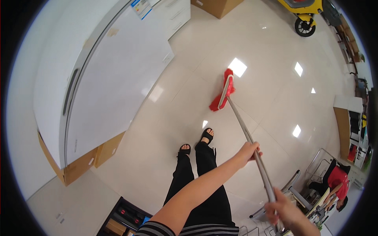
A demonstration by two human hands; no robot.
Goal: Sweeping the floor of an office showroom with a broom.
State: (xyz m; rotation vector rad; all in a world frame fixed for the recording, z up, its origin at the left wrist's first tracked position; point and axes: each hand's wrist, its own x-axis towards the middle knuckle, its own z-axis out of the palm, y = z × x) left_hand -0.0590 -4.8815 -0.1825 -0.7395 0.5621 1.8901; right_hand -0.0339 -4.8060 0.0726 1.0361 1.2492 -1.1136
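Observation:
A dust mop with a red fringed head (227, 90) lies on the glossy tiled floor in front of my feet. Its long metal handle (245, 129) slants from the head down toward the lower right. My left hand (251, 152) is wrapped round the handle about midway along. Higher up the handle, close to its end, my right hand (284, 208) grips it, slightly blurred. The mop head's frame is red with a pale edge, and it touches the floor.
At the left stands a large white refrigerator (114, 78) on a cardboard base (80, 165). Another cardboard box (216, 7) is at the top. A yellow scooter (305, 17) is parked at the far right. A person in a red top (338, 183) sits by a desk, near chairs and shelves.

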